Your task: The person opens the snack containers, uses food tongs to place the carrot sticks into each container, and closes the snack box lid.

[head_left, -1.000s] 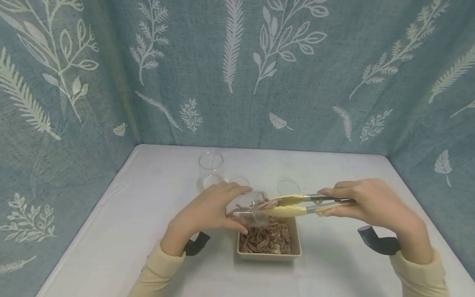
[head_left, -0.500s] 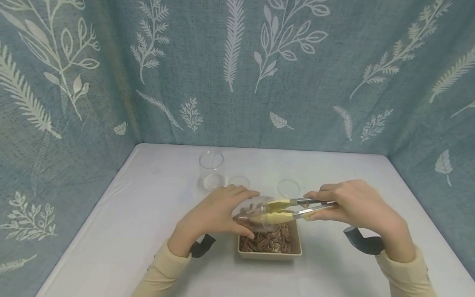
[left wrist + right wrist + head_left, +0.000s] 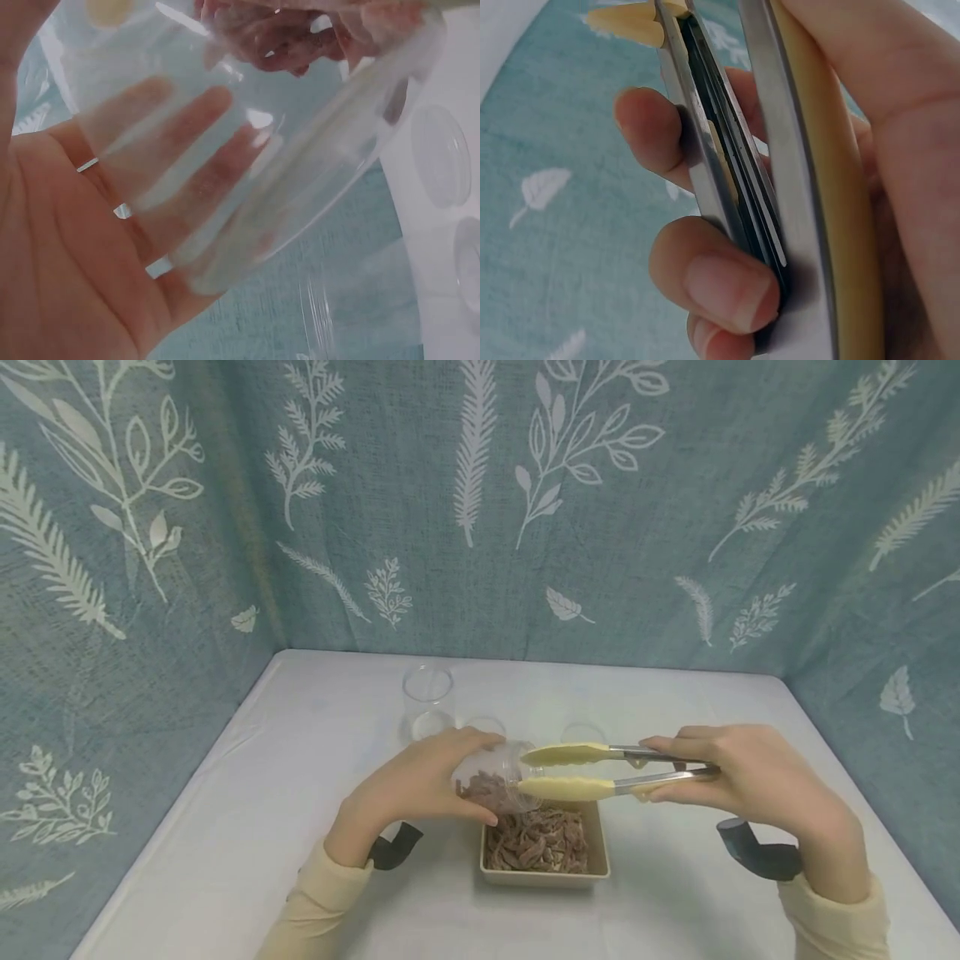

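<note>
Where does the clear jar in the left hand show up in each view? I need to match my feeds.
Head: the jar is tipped on its side below centre, held by the left hand, its mouth facing the tongs.
Left wrist: the jar fills the upper middle, with brown strips inside at the top edge.
Right wrist: not in it.
Shared landmark: the teal curtain, in all three.

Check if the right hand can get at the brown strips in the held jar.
Likely yes: the left hand holds the jar sideways, its mouth facing the tongs in the right hand, their parted tips at the opening.
</note>
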`<action>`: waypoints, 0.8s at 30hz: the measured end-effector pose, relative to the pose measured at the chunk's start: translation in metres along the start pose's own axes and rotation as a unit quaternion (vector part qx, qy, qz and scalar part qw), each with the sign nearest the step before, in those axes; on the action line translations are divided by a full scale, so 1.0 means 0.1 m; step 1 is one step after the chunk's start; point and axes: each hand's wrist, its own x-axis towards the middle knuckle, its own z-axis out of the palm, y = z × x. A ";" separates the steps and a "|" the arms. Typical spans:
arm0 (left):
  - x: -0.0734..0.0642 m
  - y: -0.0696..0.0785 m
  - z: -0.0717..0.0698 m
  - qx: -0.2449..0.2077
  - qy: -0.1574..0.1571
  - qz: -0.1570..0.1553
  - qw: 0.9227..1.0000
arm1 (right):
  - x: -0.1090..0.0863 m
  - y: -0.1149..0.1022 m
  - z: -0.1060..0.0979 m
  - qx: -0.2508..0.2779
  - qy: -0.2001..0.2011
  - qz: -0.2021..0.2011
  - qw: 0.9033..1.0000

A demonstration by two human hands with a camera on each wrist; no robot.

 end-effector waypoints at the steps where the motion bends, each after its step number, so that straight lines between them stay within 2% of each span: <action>1: -0.01 -0.01 -0.01 -0.014 0.001 -0.007 1.000 | -0.02 0.02 -0.01 0.002 0.007 0.001 1.000; 7: -0.04 -0.09 -0.07 -0.108 0.017 -0.042 0.993 | -0.14 0.11 -0.06 0.007 0.044 -0.006 0.999; 9: -0.03 -0.12 -0.09 -0.159 0.029 -0.036 0.986 | -0.17 0.13 -0.06 0.007 0.052 -0.006 0.999; 12: -0.02 -0.17 -0.11 -0.237 0.050 -0.007 0.970 | -0.20 0.15 -0.04 0.007 0.051 0.002 0.999; 14: -0.02 -0.19 -0.12 -0.273 0.061 0.013 0.960 | -0.21 0.15 -0.03 0.006 0.034 0.014 0.999; 16: -0.03 -0.21 -0.14 -0.289 0.068 0.023 0.955 | -0.20 0.13 -0.01 0.003 0.008 0.024 1.000; 19: -0.04 -0.22 -0.17 -0.291 0.072 0.027 0.954 | -0.18 0.11 0.01 0.000 -0.038 0.035 0.999; 24: -0.03 -0.21 -0.18 -0.292 0.067 0.024 0.954 | -0.11 0.06 0.04 -0.013 -0.105 0.029 0.994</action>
